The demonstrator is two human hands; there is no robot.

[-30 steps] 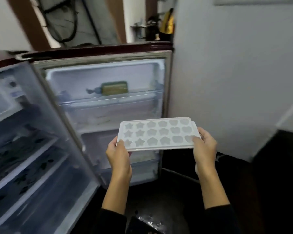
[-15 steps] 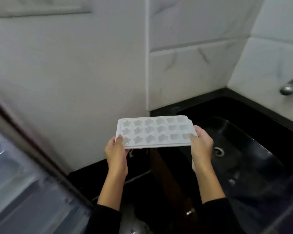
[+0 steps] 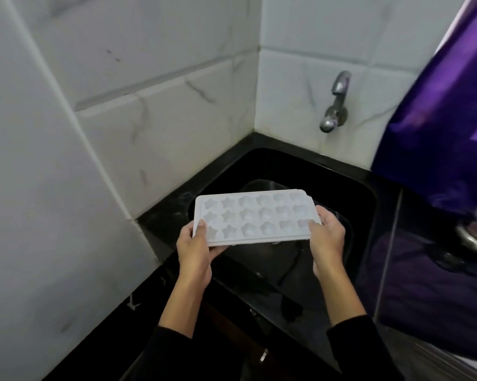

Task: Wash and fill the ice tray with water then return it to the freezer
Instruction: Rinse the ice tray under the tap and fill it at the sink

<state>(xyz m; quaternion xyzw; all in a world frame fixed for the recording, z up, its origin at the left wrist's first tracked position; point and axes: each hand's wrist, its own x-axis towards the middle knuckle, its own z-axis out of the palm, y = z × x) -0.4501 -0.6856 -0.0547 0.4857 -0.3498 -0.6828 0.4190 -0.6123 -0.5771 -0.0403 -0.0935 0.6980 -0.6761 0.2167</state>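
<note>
Head view: the ice tray (image 3: 255,217) is held level above the black sink (image 3: 352,193), long axis running left to right. The left hand (image 3: 194,250) pinches its left short end; the right hand (image 3: 326,239) pinches the right. The tap (image 3: 335,103) lies beyond and rightward, nearer the right hand, apparently not yet running

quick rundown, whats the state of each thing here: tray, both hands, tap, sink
ice tray: held roughly level over the sink, open side up; whether its moulds hold anything cannot be told
left hand: grips the tray's left end, thumb on top
right hand: grips the tray's right end, thumb on top
tap: no water running from it
sink: black basin; no standing water visible
</note>
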